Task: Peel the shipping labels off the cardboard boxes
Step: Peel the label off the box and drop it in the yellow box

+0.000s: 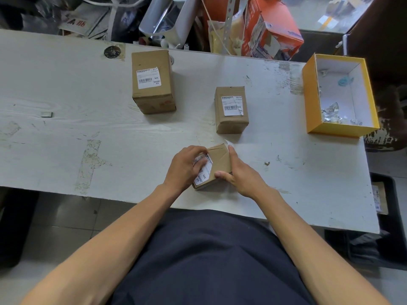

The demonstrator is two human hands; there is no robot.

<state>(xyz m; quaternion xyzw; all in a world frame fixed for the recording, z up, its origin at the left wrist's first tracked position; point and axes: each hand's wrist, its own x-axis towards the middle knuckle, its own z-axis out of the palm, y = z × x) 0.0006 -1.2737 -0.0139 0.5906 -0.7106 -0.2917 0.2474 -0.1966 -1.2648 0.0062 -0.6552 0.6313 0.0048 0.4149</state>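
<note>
Three brown cardboard boxes stand on the white table. The nearest small box lies between my hands, its white shipping label facing up. My left hand rests on top of it with fingertips pressing at the label's far edge. My right hand clasps the box's right side, thumb on its near corner. A medium box with a label sits behind it. A taller box with a label stands at the back left.
A yellow open box holding torn paper scraps stands at the right end of the table. A small metal piece lies at the left. Clutter, an orange carton and cables crowd behind the far edge. A black bin sits below right.
</note>
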